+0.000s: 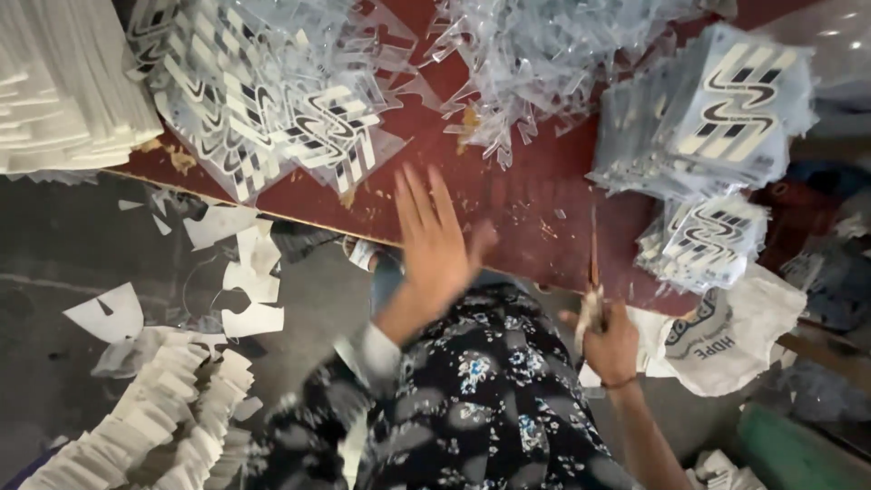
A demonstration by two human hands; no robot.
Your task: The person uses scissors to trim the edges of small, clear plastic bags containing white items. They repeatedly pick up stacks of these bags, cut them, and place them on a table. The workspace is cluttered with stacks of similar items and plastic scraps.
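Left hand [434,243] fingers spread wide over the table [508,200]; right hand [610,343] fingers grip scissors [594,272].

We see soft, even daylight; glare glints on the clear plastic cut-outs [553,54], and the left hand [435,240] smears with motion blur.

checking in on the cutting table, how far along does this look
Done: trimmed striped pieces sit in stacks on the red table, and white offcuts litter the floor. In hand: the right hand grips scissors, blades upright; the left hand is open and blurred at the table edge, holding nothing. Left, it seems: a loose spread of striped sheets and a clear plastic heap.
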